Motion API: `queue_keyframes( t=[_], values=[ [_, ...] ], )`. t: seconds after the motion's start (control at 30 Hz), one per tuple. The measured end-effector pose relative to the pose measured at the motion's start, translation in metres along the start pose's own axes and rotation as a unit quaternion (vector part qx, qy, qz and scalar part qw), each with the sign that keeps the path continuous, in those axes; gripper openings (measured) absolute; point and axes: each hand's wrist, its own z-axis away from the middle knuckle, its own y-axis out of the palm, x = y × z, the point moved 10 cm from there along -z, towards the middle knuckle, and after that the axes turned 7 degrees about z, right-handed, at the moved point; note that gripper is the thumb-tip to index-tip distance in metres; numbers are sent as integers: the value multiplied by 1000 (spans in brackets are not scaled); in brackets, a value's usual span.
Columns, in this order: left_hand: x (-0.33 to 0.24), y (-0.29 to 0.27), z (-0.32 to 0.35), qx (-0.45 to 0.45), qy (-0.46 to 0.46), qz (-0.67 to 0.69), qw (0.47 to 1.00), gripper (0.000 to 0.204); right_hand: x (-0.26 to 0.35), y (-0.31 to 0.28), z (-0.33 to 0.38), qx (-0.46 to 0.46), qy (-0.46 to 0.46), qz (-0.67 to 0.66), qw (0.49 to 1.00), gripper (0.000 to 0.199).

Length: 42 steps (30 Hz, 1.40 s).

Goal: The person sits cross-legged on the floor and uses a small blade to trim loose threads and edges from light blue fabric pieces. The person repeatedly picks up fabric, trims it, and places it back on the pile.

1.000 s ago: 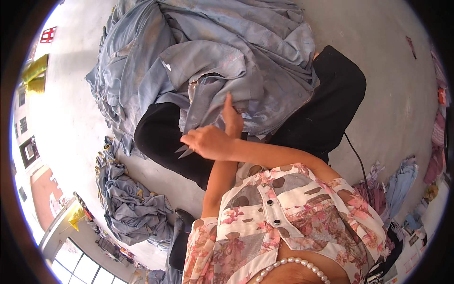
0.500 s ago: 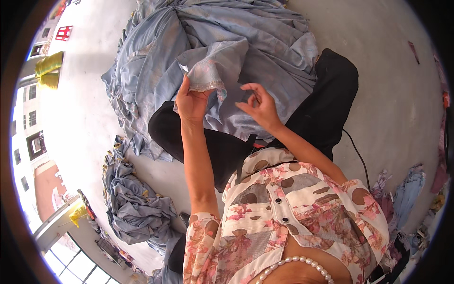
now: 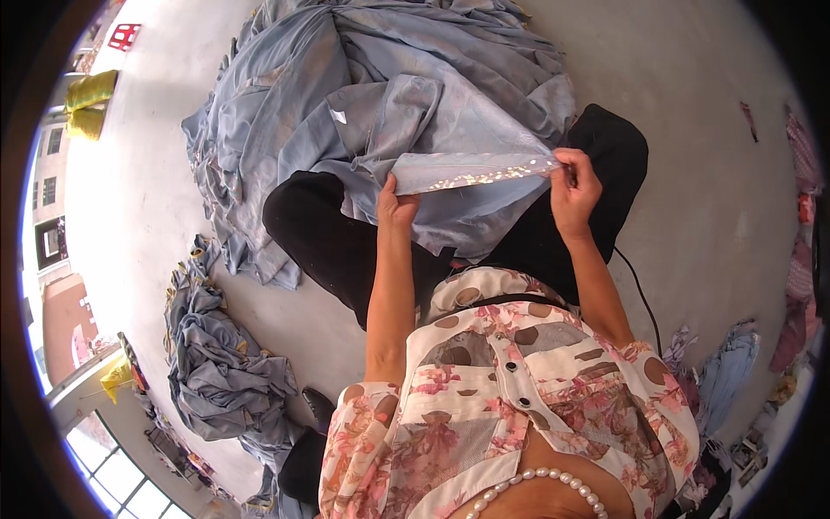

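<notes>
A large heap of grey-blue fabric [image 3: 285, 112] spreads over the floor in front of my knees. From it I hold up one edge, a fabric border [image 3: 475, 170] with shiny spangles along its lower side, stretched level between both hands. My left hand [image 3: 399, 204] pinches the border's left end, thumb on top. At the other end my right hand [image 3: 575, 192] is closed round the fabric with fingers curled. A small white tag [image 3: 338, 117] lies on the cloth beyond my left hand.
Another crumpled grey-blue fabric pile [image 3: 223, 368] lies to my left. Yellow-green cushion-like bundles [image 3: 89, 104] and a red slotted object [image 3: 124, 36] sit farther left. On the right are a black cord [image 3: 641, 290] and pale blue cloth [image 3: 729, 372]. My black-trousered legs [image 3: 316, 233] flank the work.
My right hand has moved right and taken hold of the fabric edge; before, it held nothing. My left hand has shifted right and nearer me. The border is now stretched between them.
</notes>
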Motion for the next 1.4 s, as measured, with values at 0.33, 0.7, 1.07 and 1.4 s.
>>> queue_keyframes(
  t=[0.33, 0.7, 1.07, 1.4],
  values=[
    [13, 28, 34, 141, -2, -32, 989, 30, -64, -70, 11, -97, 127, 42, 986, 3],
    [29, 89, 119, 357, -4, -115, 927, 31, 38, 68, 20, 195, 26, 3, 980, 31],
    [39, 83, 118, 314, -30, -111, 943, 27, 31, 103, 29, 209, 0, 28, 977, 22],
    [43, 79, 110, 276, 16, -170, 946, 10, 28, 94, 30, 202, 3, 17, 979, 17]
  ],
)
